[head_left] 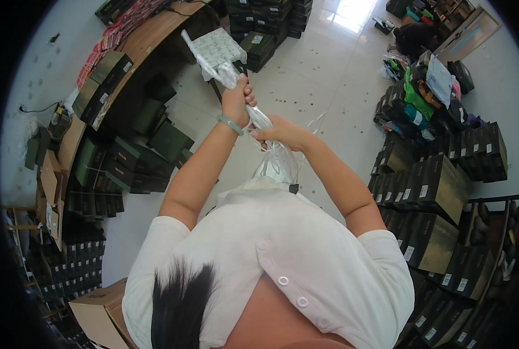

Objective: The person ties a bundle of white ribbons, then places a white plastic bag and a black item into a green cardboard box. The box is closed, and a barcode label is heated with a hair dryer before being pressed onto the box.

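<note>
My left hand point(236, 103), with a pale green bangle at the wrist, is closed in a fist around a long bundle of shiny white plastic strands point(260, 118). Above the fist, the bundle's upper end sticks out, forming a folded, whitish strip. Lower down and to the right, my right hand point(278, 134) grips the same bundle with curled fingers, partly hidden by the plastic. Loose thin strands stick out beside it, and more translucent plastic point(278, 166) hangs below, close to my white shirt. A small seat with a patterned pale cover point(219, 47) stands just beyond my left hand.
At the left runs a wooden-topped counter point(146, 38) with dark green boxes point(169, 139) under it. Stacked dark boxes point(431, 186) line the right side. An open cardboard box point(99, 311) sits at lower left. Another person point(413, 38) bends down at the far right.
</note>
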{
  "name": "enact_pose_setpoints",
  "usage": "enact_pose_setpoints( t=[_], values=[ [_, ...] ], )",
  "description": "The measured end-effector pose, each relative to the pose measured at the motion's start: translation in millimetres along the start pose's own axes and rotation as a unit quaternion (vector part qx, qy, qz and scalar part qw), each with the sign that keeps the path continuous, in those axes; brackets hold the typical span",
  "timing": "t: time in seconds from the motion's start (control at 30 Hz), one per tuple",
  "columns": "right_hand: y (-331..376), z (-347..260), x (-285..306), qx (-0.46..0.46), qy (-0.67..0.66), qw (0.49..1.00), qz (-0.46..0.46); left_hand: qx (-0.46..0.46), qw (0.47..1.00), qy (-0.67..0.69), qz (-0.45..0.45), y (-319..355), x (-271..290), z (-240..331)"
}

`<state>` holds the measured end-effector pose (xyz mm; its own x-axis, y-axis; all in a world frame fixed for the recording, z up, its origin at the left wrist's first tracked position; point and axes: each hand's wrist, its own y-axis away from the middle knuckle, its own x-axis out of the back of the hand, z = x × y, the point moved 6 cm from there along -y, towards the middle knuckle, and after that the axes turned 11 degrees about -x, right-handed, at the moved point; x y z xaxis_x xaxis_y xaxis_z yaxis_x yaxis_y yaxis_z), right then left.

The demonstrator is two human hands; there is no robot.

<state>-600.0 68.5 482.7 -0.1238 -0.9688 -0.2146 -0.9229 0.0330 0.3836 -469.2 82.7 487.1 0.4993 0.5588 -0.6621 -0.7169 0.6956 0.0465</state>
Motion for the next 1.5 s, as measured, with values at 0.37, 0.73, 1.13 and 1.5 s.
enact_pose_setpoints(
  t=[0.37, 0.73, 1.13, 1.5],
  values=[
    [28.1, 17.6, 31.7, -0.019, 0.203, 0.966, 0.161, -0.108, 0.97, 0.139, 0.166, -19.6, 62.5, 25.7],
    [37.3, 17.8, 15.4, 0.037, 0.589, 0.77, 0.242, -0.008, 0.998, -0.041, 0.054, -26.4, 47.7, 44.6],
    [47.2, -17.0, -55.5, 0.438, 0.704, 0.559, -0.013, 0.37, 0.908, -0.097, -0.172, 33.0, 6.6, -51.5],
    [40.2, -0.1, -75.0, 0.465, 0.703, 0.533, -0.069, 0.417, 0.775, -0.337, -0.335, 70.1, 20.7, -40.3]
  ],
)
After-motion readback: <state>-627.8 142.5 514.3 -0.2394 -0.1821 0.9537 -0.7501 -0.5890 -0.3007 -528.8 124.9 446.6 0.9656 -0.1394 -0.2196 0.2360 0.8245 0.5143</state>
